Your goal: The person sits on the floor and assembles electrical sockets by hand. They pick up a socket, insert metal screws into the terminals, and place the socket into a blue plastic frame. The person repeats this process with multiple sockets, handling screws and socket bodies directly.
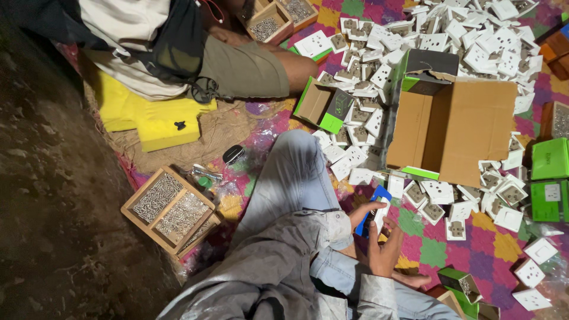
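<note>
My left hand point(360, 214) and my right hand point(386, 252) meet just past my bent knee in blue jeans point(290, 178). Between them are a small white socket plate point(381, 214) and a blue tool point(379, 194). The left hand's fingers curl over the plate from the left. From below, the right hand reaches up to the blue tool's lower end; the grip itself is partly hidden. Grey sleeves cover both arms. A big pile of white socket plates point(438, 35) lies on the patterned mat beyond the hands.
An open cardboard box point(462, 127) stands in the pile. A wooden tray of screws point(169, 210) sits to my left. Another person in khaki shorts point(249, 68) sits at the top beside a yellow cushion point(151, 115). Green boxes point(550, 159) lie at the right.
</note>
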Demonstrator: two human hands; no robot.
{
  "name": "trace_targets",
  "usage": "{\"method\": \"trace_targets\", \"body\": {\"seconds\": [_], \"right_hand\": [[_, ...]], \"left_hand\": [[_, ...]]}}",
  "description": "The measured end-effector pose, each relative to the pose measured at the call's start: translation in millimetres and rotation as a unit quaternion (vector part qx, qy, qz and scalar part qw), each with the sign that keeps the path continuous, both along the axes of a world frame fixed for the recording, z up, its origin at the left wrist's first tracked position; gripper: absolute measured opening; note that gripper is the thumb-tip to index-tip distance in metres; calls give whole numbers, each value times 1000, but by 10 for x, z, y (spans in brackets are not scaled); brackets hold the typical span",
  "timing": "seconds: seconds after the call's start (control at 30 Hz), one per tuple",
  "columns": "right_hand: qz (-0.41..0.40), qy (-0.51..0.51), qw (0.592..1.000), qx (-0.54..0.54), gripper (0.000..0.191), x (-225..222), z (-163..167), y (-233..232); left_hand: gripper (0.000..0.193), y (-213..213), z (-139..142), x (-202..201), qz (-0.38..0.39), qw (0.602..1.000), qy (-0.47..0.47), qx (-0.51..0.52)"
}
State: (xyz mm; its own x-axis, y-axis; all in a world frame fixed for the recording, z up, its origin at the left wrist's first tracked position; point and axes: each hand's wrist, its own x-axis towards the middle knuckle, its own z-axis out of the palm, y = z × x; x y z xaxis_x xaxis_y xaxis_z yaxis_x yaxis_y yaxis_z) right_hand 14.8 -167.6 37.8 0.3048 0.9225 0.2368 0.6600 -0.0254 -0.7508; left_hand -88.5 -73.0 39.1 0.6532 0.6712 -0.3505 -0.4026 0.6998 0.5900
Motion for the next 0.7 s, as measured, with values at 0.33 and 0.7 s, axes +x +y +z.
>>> {"method": "trace_targets", "body": {"seconds": [0.33,0.7], "right_hand": [[-4,2,1000,-7,39,-17,16,-8],[-16,-5,1000,-13,40,-22,5,-7]], "left_hand": [[45,-10,28,-12,12,1000,-6,-9],[47,-7,39,-25,23,999,-17,-15]]}}
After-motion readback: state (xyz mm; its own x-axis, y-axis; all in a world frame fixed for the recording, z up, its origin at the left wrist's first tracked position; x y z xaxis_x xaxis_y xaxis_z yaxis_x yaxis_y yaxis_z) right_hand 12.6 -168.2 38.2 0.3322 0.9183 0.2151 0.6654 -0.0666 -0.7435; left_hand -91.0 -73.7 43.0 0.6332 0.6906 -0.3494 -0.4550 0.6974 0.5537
